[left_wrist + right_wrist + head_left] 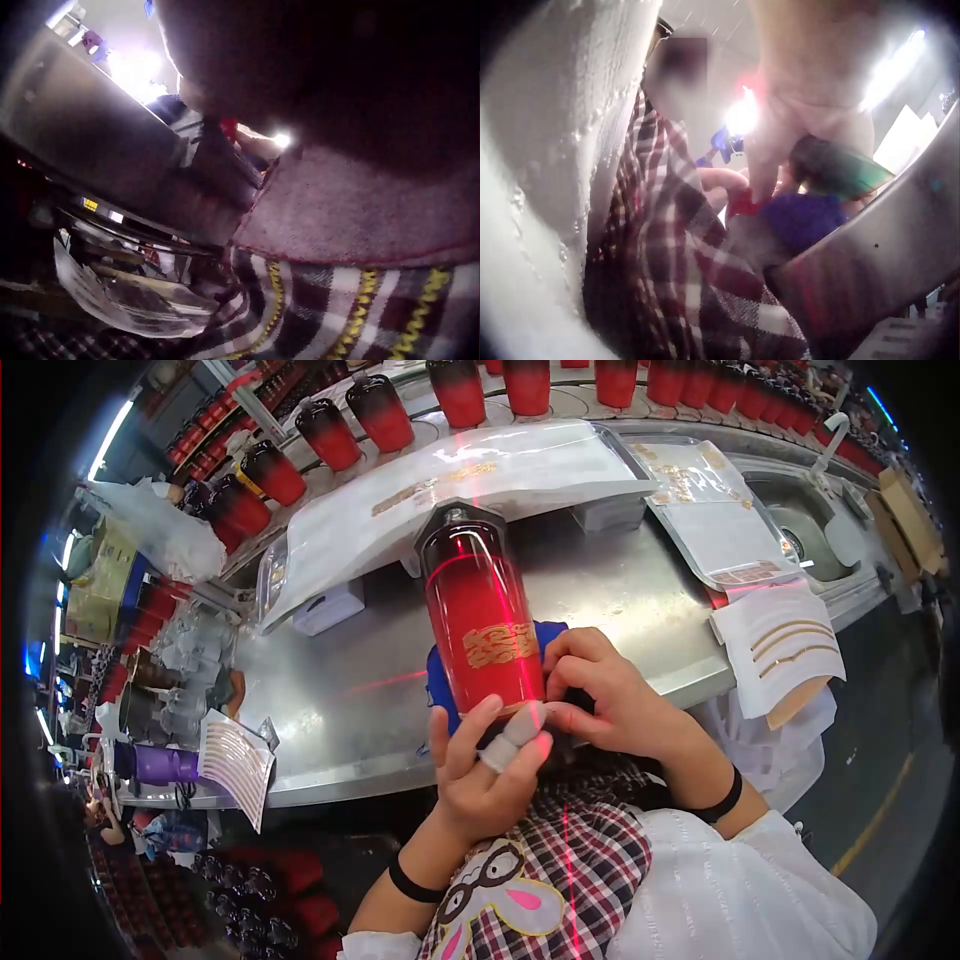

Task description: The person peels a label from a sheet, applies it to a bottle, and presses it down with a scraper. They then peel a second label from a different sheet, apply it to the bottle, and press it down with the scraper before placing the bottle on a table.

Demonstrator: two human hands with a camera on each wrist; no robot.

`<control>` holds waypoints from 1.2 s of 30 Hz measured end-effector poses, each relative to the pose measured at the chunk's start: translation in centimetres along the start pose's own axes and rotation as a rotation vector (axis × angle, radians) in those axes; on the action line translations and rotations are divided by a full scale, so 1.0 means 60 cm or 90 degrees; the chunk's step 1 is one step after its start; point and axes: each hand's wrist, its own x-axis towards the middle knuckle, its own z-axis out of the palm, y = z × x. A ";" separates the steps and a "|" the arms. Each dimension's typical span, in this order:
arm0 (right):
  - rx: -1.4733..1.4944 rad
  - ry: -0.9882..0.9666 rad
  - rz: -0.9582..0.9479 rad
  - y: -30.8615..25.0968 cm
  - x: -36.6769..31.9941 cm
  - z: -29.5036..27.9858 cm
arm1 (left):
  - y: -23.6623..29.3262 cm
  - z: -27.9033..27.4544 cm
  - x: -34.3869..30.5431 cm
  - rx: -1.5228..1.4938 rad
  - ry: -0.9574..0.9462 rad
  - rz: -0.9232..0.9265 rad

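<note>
A glossy red bottle (480, 595) with a dark top and a gold ornament (500, 645) on its side lies tilted, base toward the person, over a blue cloth (440, 685). My left hand (480, 780) is at the base, its bare fingers fairly straight and white wrapping (515, 735) on another finger. From the right, my right hand (615, 695) touches the base edge, index finger bent and thumb stretched toward the left fingertips. A thin gold edge shows along the base; I cannot tell whether the fingers pinch it. The right wrist view shows the blue cloth (802, 221) below the right hand.
A curved conveyor behind carries several red-and-black bottles (380, 415). White sheets with gold ornaments (440, 485) lie on raised trays. Sheets of gold strips hang at the right (790, 645) and left (235, 760) table edges. A sink (800, 520) stands at the back right.
</note>
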 end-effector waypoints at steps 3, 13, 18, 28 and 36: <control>0.014 -0.002 0.010 -0.001 -0.002 0.000 | -0.007 -0.017 -0.022 -0.070 0.055 -0.119; 0.216 0.225 0.230 -0.032 -0.017 -0.011 | -0.004 -0.007 0.014 -0.025 0.042 -0.047; 0.133 0.105 0.172 -0.069 0.011 0.015 | -0.016 -0.019 -0.016 -0.054 0.083 -0.140; 0.204 0.157 0.222 -0.066 0.005 0.025 | -0.025 -0.013 -0.004 -0.053 0.054 -0.125; 0.198 0.153 0.228 -0.059 0.007 0.029 | -0.038 0.001 0.042 0.024 -0.027 -0.171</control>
